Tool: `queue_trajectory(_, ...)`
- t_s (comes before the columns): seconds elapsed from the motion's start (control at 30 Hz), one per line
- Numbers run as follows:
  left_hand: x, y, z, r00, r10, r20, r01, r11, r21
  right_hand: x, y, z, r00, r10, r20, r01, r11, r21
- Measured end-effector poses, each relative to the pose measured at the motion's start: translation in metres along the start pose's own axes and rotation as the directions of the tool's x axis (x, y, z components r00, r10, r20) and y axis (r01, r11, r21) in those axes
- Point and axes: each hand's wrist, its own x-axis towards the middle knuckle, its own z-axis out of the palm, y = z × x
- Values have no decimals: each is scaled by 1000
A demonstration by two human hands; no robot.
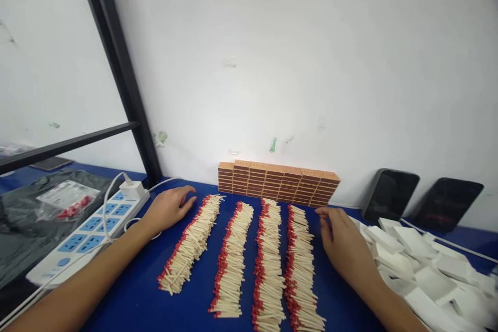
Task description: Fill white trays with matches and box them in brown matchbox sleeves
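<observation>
My left hand (pixel 170 208) rests over the blue table just beyond the far end of the leftmost row of matches (pixel 190 244). Its thumb and loosely bent fingers are apart, with nothing held. Several such rows of red-tipped matches run toward me side by side; the rightmost row (pixel 301 270) lies left of my right hand (pixel 344 244). That hand is open too, its fingertips close to the right end of a stack of matchboxes (pixel 278 184) against the wall. Whether they touch the boxes I cannot tell. The boxes have orange tops and brown striking sides.
A heap of white matchbox trays (pixel 424 270) spreads at the right. Two dark phones (pixel 391 195) lean on the wall behind it. At the left lie a power strip (pixel 89 233) with cables, a grey plastic bag (pixel 23 218) and a black metal frame (pixel 116 62).
</observation>
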Motion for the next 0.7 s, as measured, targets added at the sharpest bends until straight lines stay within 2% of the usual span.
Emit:
queue_trajectory(0.27,4,0,-2,1000,20,-5,-19,999,33,-7,10,-1,988,-17,155,38,990,-136)
queue_trajectory(0.7,6,5,-4,993,118,10,-118,993,21,2,-1,-10,975,82,205,-60,992,-110)
